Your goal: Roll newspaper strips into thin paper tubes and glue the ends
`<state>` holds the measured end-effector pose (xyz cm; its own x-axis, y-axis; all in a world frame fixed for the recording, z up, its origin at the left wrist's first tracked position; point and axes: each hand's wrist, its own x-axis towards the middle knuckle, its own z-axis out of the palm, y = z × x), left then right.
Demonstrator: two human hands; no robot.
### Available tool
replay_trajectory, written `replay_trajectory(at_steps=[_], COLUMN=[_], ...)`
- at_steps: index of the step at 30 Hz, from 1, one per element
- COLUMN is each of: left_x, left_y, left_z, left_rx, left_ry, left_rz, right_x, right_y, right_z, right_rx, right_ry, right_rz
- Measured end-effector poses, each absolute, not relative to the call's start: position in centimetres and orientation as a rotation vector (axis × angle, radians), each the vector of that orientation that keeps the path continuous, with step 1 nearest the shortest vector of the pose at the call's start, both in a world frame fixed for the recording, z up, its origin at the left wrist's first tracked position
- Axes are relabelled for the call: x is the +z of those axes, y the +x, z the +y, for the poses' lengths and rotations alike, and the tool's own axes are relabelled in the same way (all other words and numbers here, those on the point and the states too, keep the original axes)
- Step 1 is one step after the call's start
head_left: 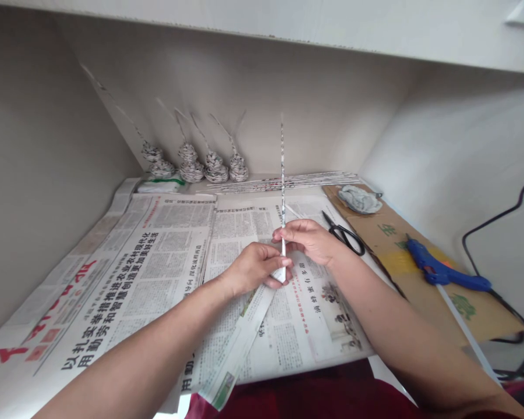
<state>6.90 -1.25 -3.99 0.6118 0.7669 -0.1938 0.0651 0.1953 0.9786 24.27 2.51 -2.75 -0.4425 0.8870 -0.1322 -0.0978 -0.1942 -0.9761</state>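
Observation:
A thin rolled paper tube (283, 169) stands nearly upright between my hands, its tip pointing away from me. My left hand (258, 266) pinches the lower end, where an unrolled newspaper strip (242, 337) trails down toward the table's front edge. Slightly higher, my right hand (308, 240) is closed with thumb and fingertips around the tube. Beneath both hands lie spread newspaper sheets (157, 262). Black-handled scissors (344, 233) rest just right of my right hand.
Several woven paper gourd shapes (216, 166) line the back wall, beside a bundle of paper tubes (266, 185). On cardboard (375, 233) at right lie a blue glue gun (445, 273) with a black cord (465, 238) and a crumpled whitish pad (358, 199). A shelf (262, 26) overhangs.

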Motion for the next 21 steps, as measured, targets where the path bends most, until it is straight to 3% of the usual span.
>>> replay_trajectory(at_steps=[3,8,12,17,21], left_x=[-4.0,-4.0,-3.9,-3.7,-3.6], left_y=[6.9,6.9,6.9,6.9,7.0], left_z=[-1.3,-1.3,-1.3,-1.3,-1.4], left_rx=[0.569,0.572,0.580,0.555,0.533], left_ry=[1.302,1.292,1.323,1.322,1.300], left_rz=[0.795,0.789,0.763,0.802,0.818], right_x=[-2.7,-2.6,-3.0,-3.0,-2.3], right_y=[24.4,24.8,24.1,25.3,30.7], right_z=[2.6,2.6,2.4,4.0,7.2], right_rx=[1.637,1.754,1.548,1.088,0.377], right_ry=[-0.999,-0.938,-1.006,-1.175,-1.588], right_rz=[-1.283,-1.402,-1.472,-1.447,-1.436])
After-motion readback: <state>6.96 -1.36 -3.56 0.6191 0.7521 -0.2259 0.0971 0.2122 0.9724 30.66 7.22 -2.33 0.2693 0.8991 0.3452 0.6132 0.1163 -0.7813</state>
